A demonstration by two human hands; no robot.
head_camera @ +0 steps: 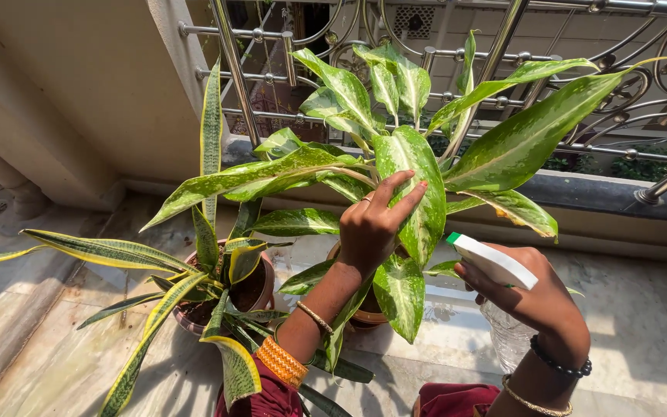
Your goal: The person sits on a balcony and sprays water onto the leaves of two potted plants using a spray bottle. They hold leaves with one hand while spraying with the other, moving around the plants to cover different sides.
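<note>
My left hand (372, 224) holds a broad green leaf with pale speckles (414, 181) between its fingers and thumb; it wears a ring, a thin bangle and an orange beaded bracelet. The leaf belongs to a large speckled-leaf plant (503, 147) in a brown pot (368, 315). My right hand (538, 297) grips a clear spray bottle (507, 336) with a white trigger head and green nozzle tip (490, 261), pointed left toward the held leaf. Dark bead and gold bracelets circle that wrist.
A snake plant with yellow-edged leaves (210, 262) stands in a dark red pot (260, 289) to the left. A metal railing (503, 54) runs along the ledge behind the plants. A pale wall (71, 100) stands at left, with marble floor below.
</note>
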